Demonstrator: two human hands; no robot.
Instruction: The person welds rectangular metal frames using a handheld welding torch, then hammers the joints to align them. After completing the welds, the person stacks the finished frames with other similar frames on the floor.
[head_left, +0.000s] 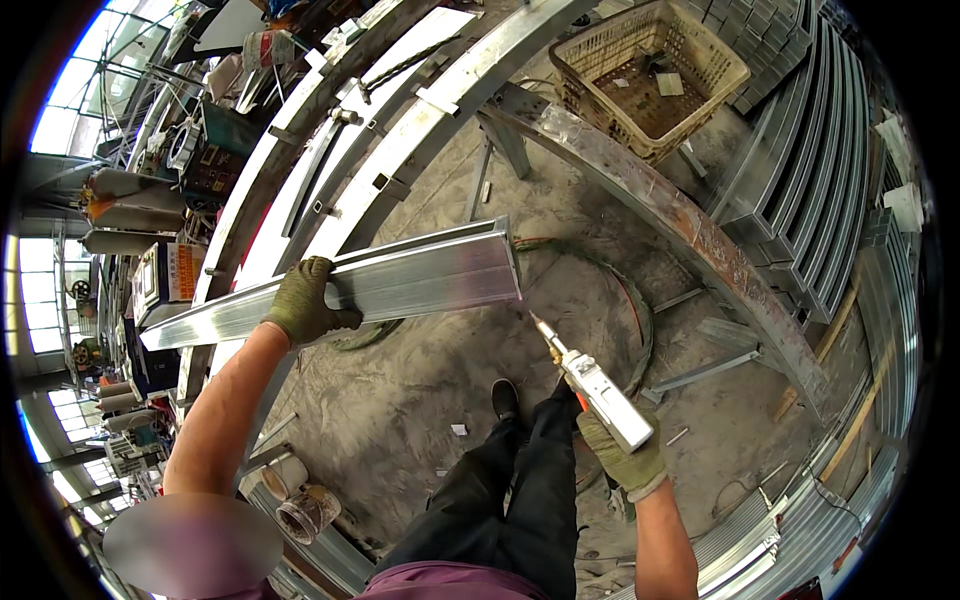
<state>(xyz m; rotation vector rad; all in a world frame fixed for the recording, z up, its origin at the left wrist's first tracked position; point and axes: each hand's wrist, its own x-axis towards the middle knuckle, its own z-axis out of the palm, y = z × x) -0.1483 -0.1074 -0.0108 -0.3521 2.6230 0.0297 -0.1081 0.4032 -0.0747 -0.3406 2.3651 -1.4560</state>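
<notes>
My left hand (pixel 304 302), in an olive work glove, is closed over the long edge of a shiny metal channel (pixel 430 275). The channel lies slantwise across a pale metal frame beam, its right end sticking out over the floor. In my right hand (pixel 628 452), gloved alike, is a white handheld welding gun (pixel 603 395) with a brass-coloured nozzle. The nozzle tip points up and left at the channel's lower right corner, a little apart from it. A pinkish tint shows on the metal near that corner. Part of my right hand's grip is hidden behind the gun's body.
A rusty beam (pixel 690 225) crosses to the right. Beyond it stand a dirty plastic crate (pixel 655 85) and stacked metal profiles (pixel 800 170). A hose (pixel 640 330) loops over the floor. Buckets (pixel 307 512) sit lower left; a machine (pixel 165 275) stands at the left.
</notes>
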